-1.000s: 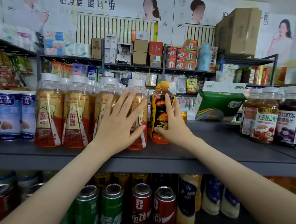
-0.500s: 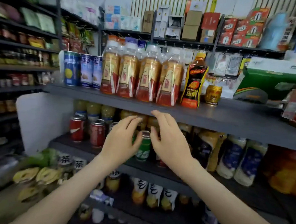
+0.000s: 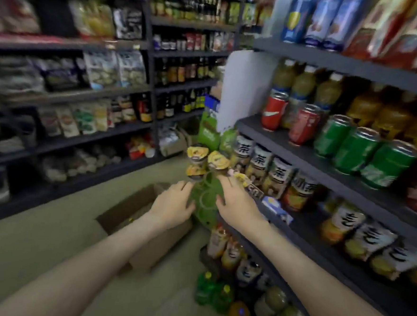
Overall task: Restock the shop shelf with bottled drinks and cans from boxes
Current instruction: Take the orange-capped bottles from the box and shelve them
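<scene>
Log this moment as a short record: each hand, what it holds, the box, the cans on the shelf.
left hand: fingers relaxed, nothing in its grip, above the cardboard box
right hand: fingers relaxed, holds nothing, beside the green stand
cardboard box: open, on the floor by the shelving; contents unclear
green cans: upright in a row on the shelf
red cans: upright, left of the green cans
image: motion-blurred

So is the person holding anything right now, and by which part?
Nothing, it seems: the left hand and right hand are both empty, fingers loose, near the cardboard box.
</scene>
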The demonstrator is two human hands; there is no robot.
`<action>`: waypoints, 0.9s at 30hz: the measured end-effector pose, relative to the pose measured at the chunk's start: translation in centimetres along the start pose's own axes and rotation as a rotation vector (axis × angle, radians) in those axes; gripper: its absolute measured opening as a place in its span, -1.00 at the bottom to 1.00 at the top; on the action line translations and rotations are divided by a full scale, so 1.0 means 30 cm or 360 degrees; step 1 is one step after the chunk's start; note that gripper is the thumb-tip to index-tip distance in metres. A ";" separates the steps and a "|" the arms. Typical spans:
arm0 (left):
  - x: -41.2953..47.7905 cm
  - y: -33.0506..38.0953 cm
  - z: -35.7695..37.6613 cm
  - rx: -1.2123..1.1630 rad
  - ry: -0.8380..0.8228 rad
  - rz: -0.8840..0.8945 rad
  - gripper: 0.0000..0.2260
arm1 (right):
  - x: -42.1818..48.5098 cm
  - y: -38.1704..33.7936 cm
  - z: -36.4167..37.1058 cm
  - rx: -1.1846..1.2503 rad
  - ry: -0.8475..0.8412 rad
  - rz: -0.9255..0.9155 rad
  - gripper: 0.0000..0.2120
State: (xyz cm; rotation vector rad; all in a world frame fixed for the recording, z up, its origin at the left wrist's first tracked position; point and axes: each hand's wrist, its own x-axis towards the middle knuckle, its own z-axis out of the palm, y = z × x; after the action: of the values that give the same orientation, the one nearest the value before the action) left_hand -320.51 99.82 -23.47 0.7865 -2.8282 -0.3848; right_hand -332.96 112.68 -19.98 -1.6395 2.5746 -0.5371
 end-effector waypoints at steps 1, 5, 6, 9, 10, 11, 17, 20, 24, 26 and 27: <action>-0.012 -0.095 0.013 0.0005 -0.0040 -0.0086 -0.51 | 0.058 -0.037 0.060 0.0000 -0.0074 -0.0027 -0.50; -0.066 -0.490 0.060 -0.0026 -0.0216 -0.0384 -0.54 | 0.299 -0.205 0.332 0.0021 -0.0264 -0.0116 -0.52; -0.078 -0.592 0.067 -0.0018 -0.0245 -0.0452 -0.55 | 0.354 -0.248 0.403 0.0029 -0.0311 -0.0135 -0.52; -0.128 -0.868 0.072 -0.0040 -0.0371 -0.0685 -0.57 | 0.488 -0.362 0.602 0.0031 -0.0516 -0.0181 -0.49; -0.142 -0.951 0.072 -0.0045 -0.0430 -0.0743 -0.56 | 0.521 -0.390 0.658 0.0025 -0.0585 -0.0191 -0.48; -0.154 -1.026 0.073 -0.0050 -0.0490 -0.0796 -0.56 | 0.551 -0.411 0.706 0.0022 -0.0649 -0.0196 -0.47; -0.149 -1.317 0.140 -0.0097 -0.0675 -0.0992 -0.53 | 0.723 -0.456 0.920 0.0036 -0.0920 -0.0150 -0.41; -0.103 -1.396 0.218 -0.0172 -0.0745 -0.1060 -0.52 | 0.818 -0.428 1.038 0.0032 -0.1065 -0.0075 -0.37; -0.014 -1.488 0.343 -0.0237 -0.0878 -0.1113 -0.53 | 0.947 -0.378 1.218 0.0016 -0.1251 0.0006 -0.32; 0.043 -1.534 0.396 -0.0263 -0.0924 -0.1130 -0.55 | 1.023 -0.360 1.306 0.0018 -0.1345 0.0022 -0.29; 0.076 -1.559 0.419 -0.0289 -0.0946 -0.1156 -0.55 | 1.066 -0.352 1.351 0.0021 -0.1394 0.0034 -0.28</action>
State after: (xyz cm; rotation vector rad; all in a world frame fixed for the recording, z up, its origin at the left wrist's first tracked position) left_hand -303.01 62.47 -48.94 1.9106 -2.8046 -1.1168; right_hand -328.97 69.58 -50.03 -1.3904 1.9118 0.1599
